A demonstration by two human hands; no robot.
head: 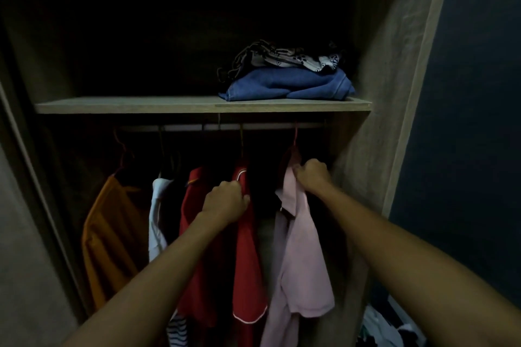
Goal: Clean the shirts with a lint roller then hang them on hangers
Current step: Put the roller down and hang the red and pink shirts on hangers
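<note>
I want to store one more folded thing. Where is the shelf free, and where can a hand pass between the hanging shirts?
The wooden shelf is bare left of the folded blue denim. A dark gap lies between the red white-piped shirt and the pale pink shirt; left of it, the other garments hang crowded.

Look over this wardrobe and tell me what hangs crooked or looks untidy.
The pink shirt hangs askew: its collar is bunched to one side where the right hand grips it. The left hand holds the red shirt beside it. On the shelf, a patterned cloth lies crumpled on the folded blue garment.
</note>
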